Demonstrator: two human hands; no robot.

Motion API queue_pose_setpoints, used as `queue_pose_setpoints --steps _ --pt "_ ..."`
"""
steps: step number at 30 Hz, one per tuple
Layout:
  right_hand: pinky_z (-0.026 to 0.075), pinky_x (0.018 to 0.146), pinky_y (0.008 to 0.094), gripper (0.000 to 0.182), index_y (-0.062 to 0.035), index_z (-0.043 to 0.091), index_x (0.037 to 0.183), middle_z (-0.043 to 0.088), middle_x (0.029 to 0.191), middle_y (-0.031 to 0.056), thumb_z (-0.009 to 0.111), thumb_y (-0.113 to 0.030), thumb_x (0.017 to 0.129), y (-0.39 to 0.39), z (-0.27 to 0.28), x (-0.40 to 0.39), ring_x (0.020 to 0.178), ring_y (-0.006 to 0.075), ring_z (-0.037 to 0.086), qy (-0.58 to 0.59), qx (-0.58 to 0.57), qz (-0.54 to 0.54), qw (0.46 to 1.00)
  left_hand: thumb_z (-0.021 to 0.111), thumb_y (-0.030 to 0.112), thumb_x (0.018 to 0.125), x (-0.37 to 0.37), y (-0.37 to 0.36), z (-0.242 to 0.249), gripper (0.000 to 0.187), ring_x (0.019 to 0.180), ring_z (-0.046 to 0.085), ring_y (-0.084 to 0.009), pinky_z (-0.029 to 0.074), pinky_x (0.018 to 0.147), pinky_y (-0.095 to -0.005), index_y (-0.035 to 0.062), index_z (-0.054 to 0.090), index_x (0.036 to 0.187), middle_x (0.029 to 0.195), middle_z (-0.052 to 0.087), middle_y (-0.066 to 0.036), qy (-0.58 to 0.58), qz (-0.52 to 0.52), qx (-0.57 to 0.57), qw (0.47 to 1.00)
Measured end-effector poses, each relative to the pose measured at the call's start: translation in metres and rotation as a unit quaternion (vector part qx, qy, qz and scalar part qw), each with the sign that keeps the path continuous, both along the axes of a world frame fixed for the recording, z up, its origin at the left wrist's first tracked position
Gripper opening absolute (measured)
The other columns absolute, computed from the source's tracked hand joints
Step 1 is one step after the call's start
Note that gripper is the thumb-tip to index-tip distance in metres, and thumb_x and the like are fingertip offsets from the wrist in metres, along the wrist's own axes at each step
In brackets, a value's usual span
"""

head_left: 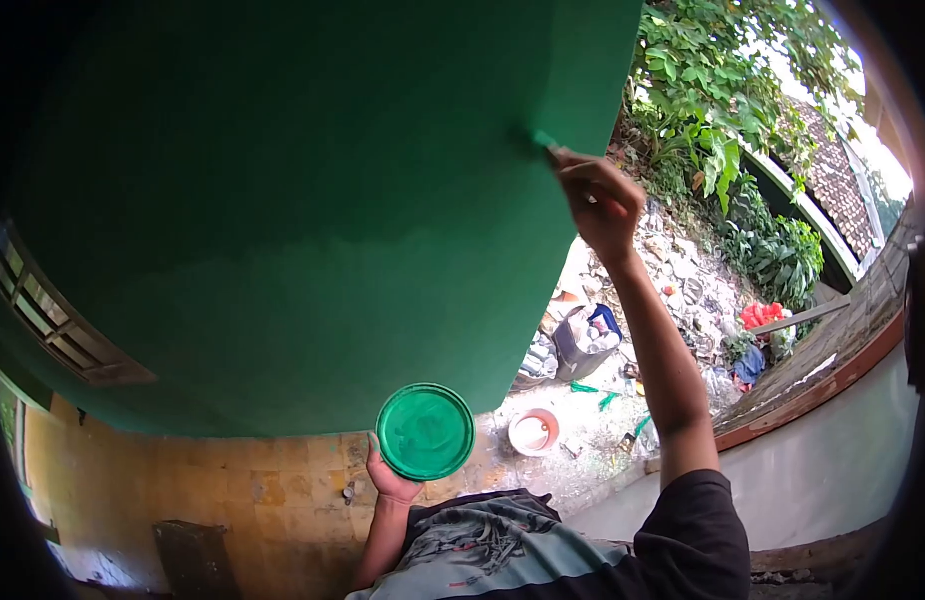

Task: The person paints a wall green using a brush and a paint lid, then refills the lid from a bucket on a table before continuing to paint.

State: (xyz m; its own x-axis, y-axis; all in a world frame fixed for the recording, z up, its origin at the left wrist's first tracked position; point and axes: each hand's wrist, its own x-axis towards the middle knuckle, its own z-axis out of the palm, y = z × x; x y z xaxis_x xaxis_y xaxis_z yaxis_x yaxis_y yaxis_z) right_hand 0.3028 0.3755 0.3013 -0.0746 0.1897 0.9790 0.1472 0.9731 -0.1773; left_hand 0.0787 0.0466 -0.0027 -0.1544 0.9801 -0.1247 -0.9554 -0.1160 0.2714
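Observation:
My right hand (605, 205) is raised at the right edge of the green wall (383, 180), closed around a paintbrush (545, 140). The brush's green tip is at the wall surface; motion smears it a little, and the fingers hide most of its handle. Lower down, in front of my body, my left hand (398, 484) holds a round paint container (426, 432) by its rim, thumb at the side and the other fingers underneath. Wet green paint coats its inside; its depth cannot be made out. The wall's upper part looks darker green than the band below.
Beyond the wall's edge lies rubble-strewn ground with a bin of rubbish (586, 345) and a pinkish bucket (534, 432). Leafy plants (698, 85) grow behind. A low ledge (813, 390) runs along the right, a louvred window (58, 315) sits left, and yellowish tiles (283, 490) cover the floor.

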Motion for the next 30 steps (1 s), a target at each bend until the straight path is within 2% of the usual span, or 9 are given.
queue_pose_setpoints --steps 3,6,9,12,16,18,21,25,30 --pt "0.061 0.070 0.0280 0.010 0.0016 0.068 0.083 0.078 0.098 0.0121 0.071 0.010 0.088 -0.006 -0.003 -0.007 0.089 0.0172 0.077 0.046 0.104 -0.059 0.992 0.043 0.065 0.102 -0.005 -0.002 -0.012 0.081 0.144 0.044 -0.0416 0.036 0.118 -0.0623 0.0057 0.038 0.157 0.159 0.042 -0.021 -0.002 -0.003 -0.014 1.000" --pt "0.057 0.061 0.0324 0.013 -0.0008 0.063 0.081 0.073 0.090 0.0165 0.071 0.009 0.082 0.003 -0.075 -0.018 0.071 0.0277 0.074 -0.052 0.071 -0.024 0.996 0.043 0.065 0.102 -0.005 0.000 -0.013 0.081 0.144 0.043 -0.0417 0.036 0.118 -0.0622 0.0054 0.038 0.157 0.159 0.042 -0.021 0.009 -0.001 -0.026 1.000" --pt "0.051 0.057 0.0352 0.014 -0.0017 0.059 0.079 0.067 0.078 0.0121 0.071 0.007 0.078 -0.028 -0.128 -0.019 0.058 0.0247 0.066 -0.085 -0.143 0.008 0.986 0.043 0.065 0.103 -0.003 0.003 -0.001 0.081 0.145 0.043 -0.0419 0.037 0.118 -0.0617 0.0051 0.038 0.157 0.159 0.042 -0.021 0.003 -0.008 -0.012 1.000" --pt "0.058 0.060 0.0303 0.016 -0.0020 0.060 0.079 0.071 0.082 0.0109 0.075 0.004 0.082 -0.047 -0.180 -0.016 0.066 0.0191 0.070 0.011 -0.541 0.103 0.835 0.042 0.064 0.103 -0.005 0.003 -0.004 0.080 0.144 0.043 -0.0422 0.036 0.118 -0.0616 0.0047 0.038 0.157 0.159 0.042 -0.022 0.010 -0.004 -0.005 1.000" --pt "0.068 0.073 0.0412 0.018 0.0012 0.059 0.095 0.071 0.092 0.0177 0.075 -0.001 0.087 -0.091 -0.216 -0.009 0.080 0.0304 0.075 0.240 -0.708 0.182 0.639 0.040 0.064 0.104 -0.003 0.003 -0.005 0.079 0.144 0.044 -0.0416 0.037 0.118 -0.0611 0.0044 0.038 0.157 0.158 0.043 -0.022 0.000 0.027 -0.014 1.000" --pt "0.068 0.072 0.0407 0.021 0.0030 0.059 0.103 0.071 0.095 0.0198 0.074 -0.008 0.092 -0.106 -0.245 -0.005 0.082 0.0309 0.075 0.281 -0.718 0.157 0.618 0.040 0.061 0.105 -0.007 0.000 -0.003 0.075 0.141 0.047 -0.0389 0.038 0.118 -0.0584 0.0053 0.042 0.155 0.156 0.047 -0.019 0.026 0.070 -0.018 0.997" --pt "0.067 0.074 0.0413 0.021 -0.0014 0.060 0.104 0.071 0.099 0.0178 0.068 -0.020 0.100 -0.132 -0.269 -0.006 0.085 0.0301 0.074 0.274 -0.724 0.104 0.624 0.037 0.061 0.106 -0.024 -0.010 0.000 0.075 0.141 0.048 -0.0381 0.039 0.118 -0.0570 0.0048 0.042 0.155 0.156 0.048 -0.019 -0.015 0.066 -0.022 0.997" --pt "0.065 0.073 0.0377 0.024 0.0049 0.066 0.112 0.073 0.098 0.0134 0.068 -0.016 0.101 -0.147 -0.275 -0.014 0.080 0.0241 0.076 0.119 -0.651 0.097 0.744 0.038 0.061 0.106 -0.040 -0.016 0.005 0.074 0.140 0.049 -0.0370 0.039 0.118 -0.0559 0.0048 0.043 0.154 0.154 0.049 -0.019 -0.015 0.080 -0.025 0.996" --pt "0.059 0.074 0.0279 0.011 0.0051 0.068 0.099 0.074 0.090 0.0081 0.068 -0.006 0.099 -0.177 -0.216 -0.068 0.080 0.0131 0.071 -0.060 -0.573 0.190 0.795 0.041 0.058 0.106 -0.059 -0.023 0.005 0.071 0.138 0.052 -0.0351 0.041 0.117 -0.0542 0.0042 0.046 0.152 0.151 0.052 -0.018 -0.032 0.063 -0.036 0.997"
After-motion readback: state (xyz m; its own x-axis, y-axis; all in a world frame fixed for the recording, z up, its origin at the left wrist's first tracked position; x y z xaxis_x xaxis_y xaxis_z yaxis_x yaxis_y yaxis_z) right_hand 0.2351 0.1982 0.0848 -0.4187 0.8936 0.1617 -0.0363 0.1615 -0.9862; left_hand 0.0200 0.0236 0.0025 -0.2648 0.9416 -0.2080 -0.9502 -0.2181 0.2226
